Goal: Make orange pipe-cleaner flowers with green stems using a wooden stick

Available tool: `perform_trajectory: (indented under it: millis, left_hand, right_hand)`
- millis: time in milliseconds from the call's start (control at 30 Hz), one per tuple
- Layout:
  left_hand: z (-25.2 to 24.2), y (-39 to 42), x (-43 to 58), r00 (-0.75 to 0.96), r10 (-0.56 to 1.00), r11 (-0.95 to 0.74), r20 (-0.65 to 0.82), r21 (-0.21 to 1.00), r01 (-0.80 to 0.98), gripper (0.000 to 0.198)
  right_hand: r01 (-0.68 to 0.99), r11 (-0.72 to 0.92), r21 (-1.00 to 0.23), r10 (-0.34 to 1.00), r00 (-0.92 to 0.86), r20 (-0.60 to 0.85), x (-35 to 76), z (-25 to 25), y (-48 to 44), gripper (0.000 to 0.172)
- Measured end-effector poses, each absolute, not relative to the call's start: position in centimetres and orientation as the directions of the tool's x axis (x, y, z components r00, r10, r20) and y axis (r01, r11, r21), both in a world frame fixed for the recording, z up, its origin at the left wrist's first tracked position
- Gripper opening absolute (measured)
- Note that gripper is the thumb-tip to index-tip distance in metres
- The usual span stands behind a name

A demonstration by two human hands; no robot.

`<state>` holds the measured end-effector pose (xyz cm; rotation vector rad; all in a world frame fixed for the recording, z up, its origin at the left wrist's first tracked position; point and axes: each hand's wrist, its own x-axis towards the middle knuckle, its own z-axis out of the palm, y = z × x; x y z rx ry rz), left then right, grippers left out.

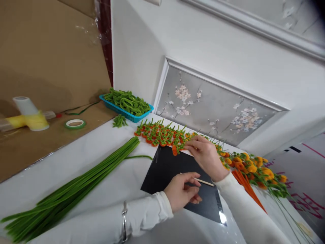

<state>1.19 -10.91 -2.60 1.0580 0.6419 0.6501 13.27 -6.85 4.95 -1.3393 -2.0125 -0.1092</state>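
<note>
My left hand [182,194] hovers over a black sheet [167,169] on the white table, fingers pinched on a thin wooden stick [206,183]. My right hand [204,155] reaches to the sheet's far edge, its fingers closed on a small orange pipe-cleaner flower with a green stem [175,149]. A row of similar orange flowers [159,134] lies just behind it. Both sleeves are white.
A long bundle of green pipe cleaners [76,184] lies at left. A blue tray [127,113] holds bent green pieces. Yellow and orange flowers [254,167] and orange pipe cleaners [247,189] lie at right. Green tape [74,124] rests on cardboard.
</note>
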Motion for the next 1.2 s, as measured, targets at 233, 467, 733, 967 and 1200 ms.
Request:
perform_trajectory:
  millis: [233, 467, 733, 967, 1200]
  left_hand:
    - [-4.3, -10.2, 0.5, 0.585, 0.793, 0.384, -0.169, 0.885, -0.264, 0.019]
    - [-4.4, -10.2, 0.3, 0.56, 0.812, 0.379, -0.165, 0.879, -0.29, 0.02]
    - [-5.1, -10.2, 0.3, 0.571, 0.81, 0.332, -0.135, 0.908, -0.256, 0.012]
    - [-4.5, -10.1, 0.0, 0.556, 0.818, 0.329, -0.146, 0.912, -0.245, 0.01]
    - [-4.3, -9.3, -0.2, 0.576, 0.813, 0.25, -0.086, 0.945, -0.212, 0.015]
  right_hand:
    - [0.837, 0.519, 0.175, 0.761, -0.545, 0.353, 6.8, 5.6, -1.2, 0.021]
    - [0.739, 0.578, 0.346, 0.696, -0.668, 0.264, 1.4, 4.9, 2.2, 0.018]
    - [0.712, 0.581, 0.394, 0.685, -0.689, 0.236, -0.4, 3.2, 4.4, 0.016]
    - [0.72, 0.578, 0.384, 0.675, -0.686, 0.271, -0.8, 3.3, 4.7, 0.015]
    - [0.829, 0.512, 0.226, 0.722, -0.558, 0.409, 1.8, 5.5, -0.5, 0.025]
